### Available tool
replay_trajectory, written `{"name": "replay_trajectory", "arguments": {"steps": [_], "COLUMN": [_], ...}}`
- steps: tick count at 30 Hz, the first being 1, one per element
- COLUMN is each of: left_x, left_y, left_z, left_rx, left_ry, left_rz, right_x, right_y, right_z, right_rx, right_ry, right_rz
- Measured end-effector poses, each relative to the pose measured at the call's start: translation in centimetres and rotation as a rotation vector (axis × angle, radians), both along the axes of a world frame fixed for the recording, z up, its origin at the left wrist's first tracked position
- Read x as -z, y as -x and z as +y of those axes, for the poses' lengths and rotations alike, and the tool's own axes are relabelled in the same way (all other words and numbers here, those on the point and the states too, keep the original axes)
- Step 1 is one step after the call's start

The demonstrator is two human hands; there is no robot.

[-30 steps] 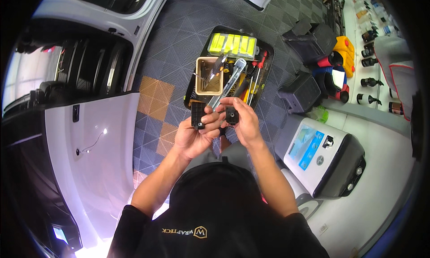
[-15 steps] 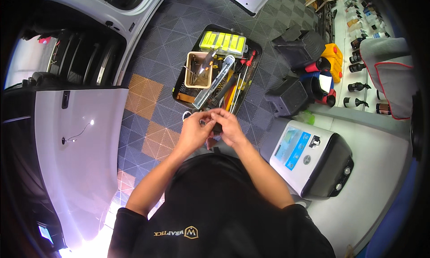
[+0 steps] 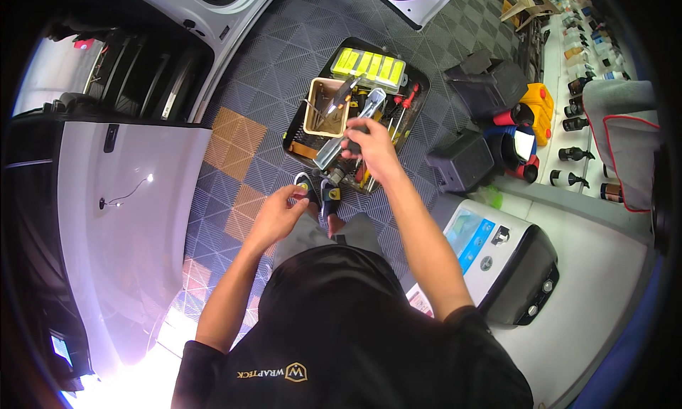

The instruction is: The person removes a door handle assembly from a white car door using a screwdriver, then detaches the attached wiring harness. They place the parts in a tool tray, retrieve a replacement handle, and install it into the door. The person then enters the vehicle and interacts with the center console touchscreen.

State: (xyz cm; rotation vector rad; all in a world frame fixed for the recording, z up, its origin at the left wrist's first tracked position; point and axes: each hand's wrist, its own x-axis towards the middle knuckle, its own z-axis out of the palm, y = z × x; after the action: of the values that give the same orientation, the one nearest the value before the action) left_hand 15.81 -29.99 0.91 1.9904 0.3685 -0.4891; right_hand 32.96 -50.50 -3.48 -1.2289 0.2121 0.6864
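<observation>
My right hand point(image 3: 373, 147) is closed around a short dark object point(image 3: 356, 142), mostly hidden by the fingers, above the black tool tray point(image 3: 298, 169). Just beside it, a long grey metal tool point(image 3: 334, 150) lies across the tray. My left hand point(image 3: 275, 216) hovers lower and to the left, near my shoes point(image 3: 330, 196). Its thumb and forefinger stand a little apart, and nothing shows between them. In the tray are a beige bin point(image 3: 310, 117) with tools in it, a clear case with yellow compartments point(image 3: 369, 66), and red-handled screwdrivers point(image 3: 410, 98).
An unmounted-looking white car door panel point(image 3: 135, 160) fills the left side, with a thin wire on it. On the right are black plastic boxes point(image 3: 462, 162), a yellow canister point(image 3: 538, 114), a white-and-black machine point(image 3: 497, 260) and a shelf with several bottles point(image 3: 572, 154).
My hands have parted from their shared hold in front of me. The right has moved forward over the tray with the dark object; the left has drawn back left.
</observation>
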Motion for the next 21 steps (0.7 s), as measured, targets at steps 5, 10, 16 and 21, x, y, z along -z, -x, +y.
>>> {"name": "replay_trajectory", "arguments": {"steps": [5, 10, 16, 21], "left_x": [-2.3, -0.5, 5.1, 8.4], "left_y": [-0.1, 1.0, -1.8, -6.1], "left_z": [-0.3, -0.7, -3.6, -6.8], "left_rx": [-0.032, -0.111, -0.060, 0.134], "left_ry": [0.020, 0.023, -0.144, -0.263], "left_rz": [0.008, 0.016, -0.100, -0.405], "right_x": [4.0, 7.3, 7.2, 6.7], "right_y": [-5.7, -7.4, -6.7, -4.4], "right_z": [5.5, 8.0, 8.0, 2.7], "right_rx": [-0.292, -0.663, -0.776, -0.272], "right_ry": [0.544, 0.982, 1.025, 0.732], "right_rz": [-0.154, -0.610, -0.684, -0.652]}}
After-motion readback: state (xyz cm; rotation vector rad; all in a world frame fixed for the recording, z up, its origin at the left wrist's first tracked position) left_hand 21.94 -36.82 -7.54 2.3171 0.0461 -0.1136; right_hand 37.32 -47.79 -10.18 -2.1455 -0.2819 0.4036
